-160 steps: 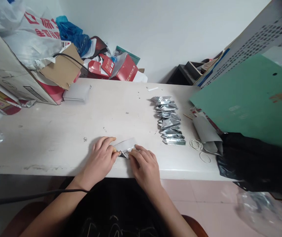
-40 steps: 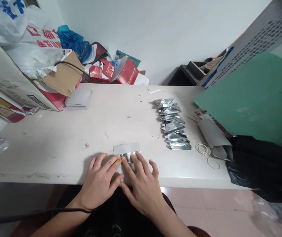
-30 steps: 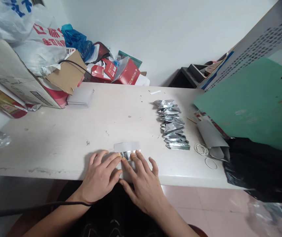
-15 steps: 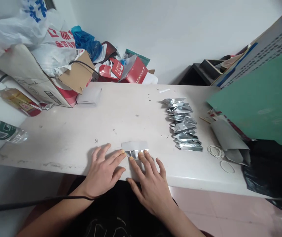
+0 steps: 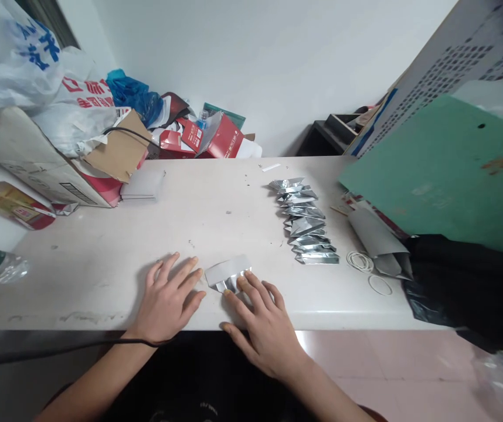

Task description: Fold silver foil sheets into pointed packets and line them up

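Observation:
A small folded piece of silver foil paper (image 5: pixel 227 271) lies near the table's front edge, its far strip pale and its near part shiny. My right hand (image 5: pixel 262 319) rests with spread fingers, the fingertips pressing on the foil's near side and covering part of it. Just left of the foil, my left hand (image 5: pixel 170 299) lies on the table with fingers apart, holding nothing. To the right, a column of several folded silver foil pieces (image 5: pixel 306 225) lies overlapping on the white table (image 5: pixel 181 223).
White rubber bands (image 5: pixel 360 262) and a rolled grey sheet (image 5: pixel 377 240) lie right of the column, near a black bag (image 5: pixel 462 287). At left are a stack of white paper (image 5: pixel 140 186), a cardboard box (image 5: pixel 44 158) and bottles (image 5: pixel 0 266). A black cable (image 5: pixel 58 351) crosses my left wrist.
My left hand has come off the foil and shifted left. The foil has turned slightly under my right hand, its right end higher. The view has swung a little to the right.

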The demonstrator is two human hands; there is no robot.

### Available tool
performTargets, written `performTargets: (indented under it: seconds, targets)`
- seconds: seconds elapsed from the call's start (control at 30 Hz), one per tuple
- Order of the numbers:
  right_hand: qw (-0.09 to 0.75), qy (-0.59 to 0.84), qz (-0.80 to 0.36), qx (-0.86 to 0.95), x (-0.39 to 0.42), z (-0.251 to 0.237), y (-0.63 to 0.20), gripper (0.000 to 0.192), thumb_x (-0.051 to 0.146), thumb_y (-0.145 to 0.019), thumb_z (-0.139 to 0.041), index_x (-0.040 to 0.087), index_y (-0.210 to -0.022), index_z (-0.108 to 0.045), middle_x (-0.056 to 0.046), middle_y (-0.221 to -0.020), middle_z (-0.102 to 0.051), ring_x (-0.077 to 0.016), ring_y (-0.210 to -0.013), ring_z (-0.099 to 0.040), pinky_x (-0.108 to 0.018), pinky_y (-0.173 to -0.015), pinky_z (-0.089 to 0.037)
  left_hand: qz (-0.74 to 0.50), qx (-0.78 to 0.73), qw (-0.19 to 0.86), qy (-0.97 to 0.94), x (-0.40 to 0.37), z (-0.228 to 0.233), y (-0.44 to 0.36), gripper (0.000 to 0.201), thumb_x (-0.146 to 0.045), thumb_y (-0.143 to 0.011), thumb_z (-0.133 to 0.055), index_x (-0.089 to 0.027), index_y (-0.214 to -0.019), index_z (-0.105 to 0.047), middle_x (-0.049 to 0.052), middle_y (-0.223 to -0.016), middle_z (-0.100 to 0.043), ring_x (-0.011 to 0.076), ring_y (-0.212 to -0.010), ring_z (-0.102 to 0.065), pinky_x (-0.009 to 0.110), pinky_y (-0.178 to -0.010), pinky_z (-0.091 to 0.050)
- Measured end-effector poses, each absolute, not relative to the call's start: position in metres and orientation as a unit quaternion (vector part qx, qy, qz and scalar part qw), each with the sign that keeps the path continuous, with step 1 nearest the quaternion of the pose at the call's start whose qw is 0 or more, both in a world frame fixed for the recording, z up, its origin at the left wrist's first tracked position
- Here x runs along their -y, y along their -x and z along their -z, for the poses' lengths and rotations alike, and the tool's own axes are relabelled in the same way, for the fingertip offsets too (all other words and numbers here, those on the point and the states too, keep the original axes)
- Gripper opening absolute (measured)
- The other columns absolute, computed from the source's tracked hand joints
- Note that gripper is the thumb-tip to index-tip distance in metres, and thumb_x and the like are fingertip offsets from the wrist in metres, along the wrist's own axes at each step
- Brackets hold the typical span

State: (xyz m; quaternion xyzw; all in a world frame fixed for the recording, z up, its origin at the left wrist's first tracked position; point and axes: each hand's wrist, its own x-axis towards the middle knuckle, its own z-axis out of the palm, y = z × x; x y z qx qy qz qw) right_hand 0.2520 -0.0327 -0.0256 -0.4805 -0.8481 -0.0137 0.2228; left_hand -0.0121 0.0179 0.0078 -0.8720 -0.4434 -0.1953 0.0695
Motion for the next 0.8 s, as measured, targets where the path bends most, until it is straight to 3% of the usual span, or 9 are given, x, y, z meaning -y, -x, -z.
performTargets:
  seconds: [0.1, 0.23, 0.37, 0.47, 0.63, 0.8]
  targets:
    - [0.236, 0.411, -0.054, 0.879, 0.021, 0.017, -0.271, 0.036, 0.048, -0.109, -0.057, 0.024, -0.133, -0.068, -0.015, -0.148, -0.066, -0.0341, -0.156, -0.045, -0.055, -0.122, -0.044, 0.189, 0.409, 0.047, 0.892, -0.029, -0.016, 0.015, 0.035, -0.032, -0.111, -0.051, -0.023, -0.138, -0.072, 0.006, -0.155, -0.067, 0.0385, -0.146, -0.052, 0.057, -0.112, -0.043]
    - [0.244, 0.336, -0.089, 0.905, 0.001, 0.01, -0.284, 0.039, 0.058, -0.105, -0.064, 0.023, -0.12, -0.071, -0.013, -0.141, -0.071, -0.0323, -0.152, -0.051, -0.054, -0.125, -0.043, 0.141, 0.32, -0.038, 0.936, -0.046, -0.021, -0.007, 0.043, -0.028, -0.114, -0.046, -0.026, -0.154, -0.06, 0.003, -0.159, -0.063, 0.0271, -0.154, -0.048, 0.046, -0.118, -0.045]
    - [0.257, 0.331, -0.039, 0.907, -0.008, 0.011, -0.286, 0.034, 0.058, -0.104, -0.067, 0.025, -0.109, -0.073, -0.011, -0.145, -0.072, -0.0344, -0.151, -0.053, -0.059, -0.127, -0.036, 0.097, 0.282, -0.062, 0.952, -0.061, -0.017, -0.027, 0.042, -0.037, -0.116, -0.044, -0.028, -0.154, -0.058, 0.003, -0.155, -0.066, 0.027, -0.15, -0.053, 0.045, -0.115, -0.047]
    - [0.281, 0.366, -0.011, 0.887, -0.004, 0.012, -0.287, 0.029, 0.05, -0.106, -0.065, 0.024, -0.117, -0.073, -0.011, -0.147, -0.071, -0.0354, -0.144, -0.058, -0.057, -0.12, -0.037, 0.103, 0.301, -0.027, 0.948, -0.06, -0.017, -0.029, 0.042, -0.045, -0.114, -0.049, -0.022, -0.146, -0.064, 0.008, -0.148, -0.069, 0.0318, -0.139, -0.059, 0.048, -0.111, -0.049]
    - [0.315, 0.36, -0.042, 0.877, 0.005, 0.013, -0.287, 0.031, 0.03, -0.11, -0.058, 0.025, -0.139, -0.067, -0.005, -0.133, -0.079, -0.0262, -0.127, -0.069, -0.046, -0.108, -0.041, 0.148, 0.362, -0.012, 0.92, -0.036, -0.022, -0.019, 0.047, -0.056, -0.111, -0.053, -0.016, -0.13, -0.07, 0.013, -0.125, -0.074, 0.0332, -0.119, -0.064, 0.05, -0.102, -0.052]
    - [0.277, 0.335, -0.023, 0.9, 0.007, 0.016, -0.291, 0.053, 0.055, -0.107, -0.063, 0.023, -0.15, -0.063, -0.009, -0.146, -0.073, -0.0315, -0.137, -0.064, -0.051, -0.114, -0.04, 0.186, 0.387, -0.051, 0.902, -0.007, -0.02, 0.0, 0.037, -0.047, -0.111, -0.056, -0.021, -0.132, -0.072, 0.01, -0.118, -0.075, 0.0296, -0.111, -0.065, 0.05, -0.1, -0.052]
